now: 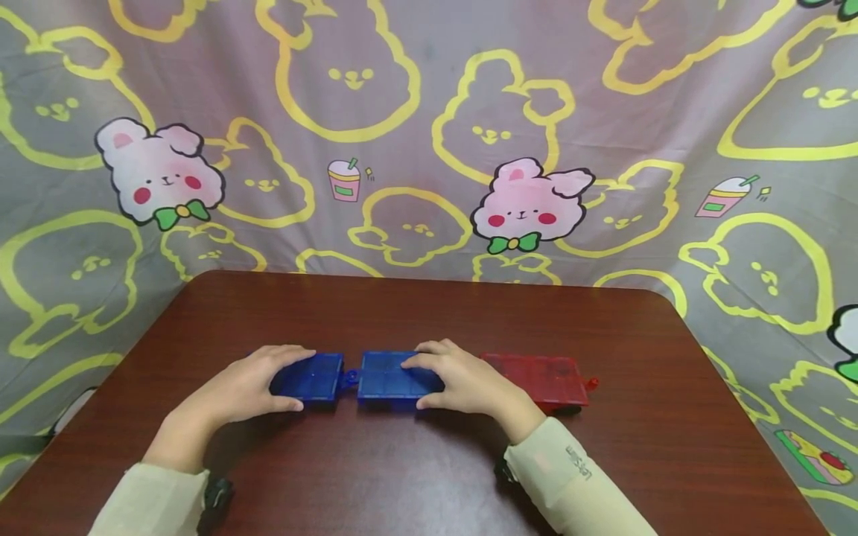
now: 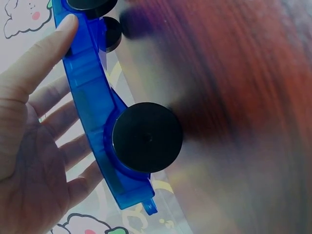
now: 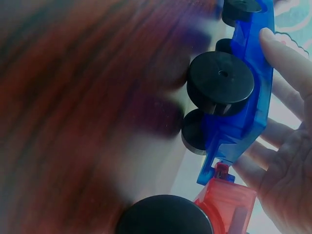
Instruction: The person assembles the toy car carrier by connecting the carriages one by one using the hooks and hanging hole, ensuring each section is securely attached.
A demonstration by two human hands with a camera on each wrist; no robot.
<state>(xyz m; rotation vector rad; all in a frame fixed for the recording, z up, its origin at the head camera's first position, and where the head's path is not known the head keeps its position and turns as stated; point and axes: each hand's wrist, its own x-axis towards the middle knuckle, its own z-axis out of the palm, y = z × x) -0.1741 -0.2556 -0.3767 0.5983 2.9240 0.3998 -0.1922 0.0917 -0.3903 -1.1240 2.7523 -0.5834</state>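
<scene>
Two translucent blue toy car bases with black wheels stand end to end on the table. My left hand [image 1: 248,383] grips the left blue car base [image 1: 322,376], thumb on its near side and fingers across its far side. Its black wheel [image 2: 147,137] shows large in the left wrist view. On the right blue car base [image 1: 389,376], my right hand [image 1: 465,380] has the same thumb-and-finger hold. A blue connector [image 1: 349,379] lies between the two. Behind the right one, a translucent red car base [image 1: 543,380] is linked on, its joint visible in the right wrist view.
The brown wooden table [image 1: 402,476] has rounded far corners. A small red hitch [image 1: 592,383] sticks out from the red base's right end. Behind the table hangs a printed curtain [image 1: 415,201] with cartoon rabbits, coming down to the table's far edge.
</scene>
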